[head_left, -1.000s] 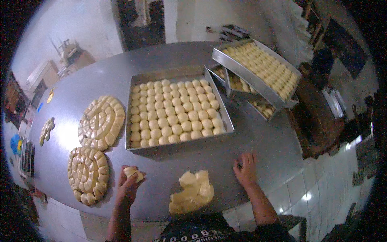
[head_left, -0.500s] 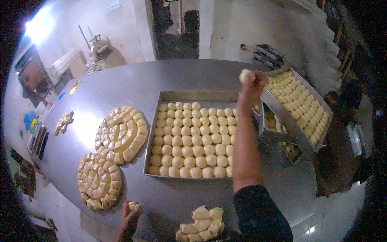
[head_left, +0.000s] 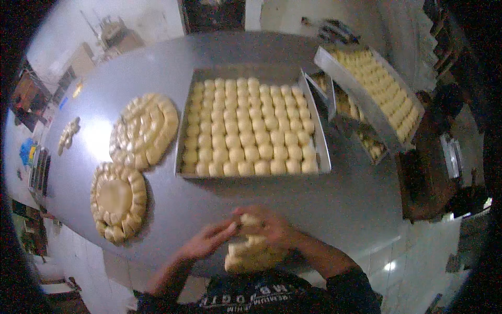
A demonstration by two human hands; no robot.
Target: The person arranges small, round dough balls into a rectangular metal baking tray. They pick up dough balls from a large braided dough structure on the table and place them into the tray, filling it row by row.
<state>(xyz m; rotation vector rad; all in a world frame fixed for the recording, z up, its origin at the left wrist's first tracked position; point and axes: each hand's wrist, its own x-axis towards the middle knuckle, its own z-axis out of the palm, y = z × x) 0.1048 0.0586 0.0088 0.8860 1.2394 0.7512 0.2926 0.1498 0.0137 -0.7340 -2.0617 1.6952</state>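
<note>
Near the table's front edge, both hands meet at a small piece of dough (head_left: 251, 220). My left hand (head_left: 212, 239) reaches it from the left with closed fingertips. My right hand (head_left: 280, 229) curls around its other side; motion smears the fingers. Just below them lies a heap of cut dough pieces (head_left: 253, 256). Beyond the hands, a square metal tray (head_left: 322, 149) holds rows of round dough balls (head_left: 251, 137), with a gap at its far right part.
Two coils of cut dough lie at the left, a far one (head_left: 144, 131) and a near one (head_left: 137, 196). A small dough cluster (head_left: 68, 135) sits farther left. At the right, a filled tray (head_left: 351, 73) rests tilted over other trays (head_left: 361, 133).
My right hand has come back from the far right, where it held a dough ball. My left hand has moved right with its dough piece, and the hands now meet. The view has tipped down.
</note>
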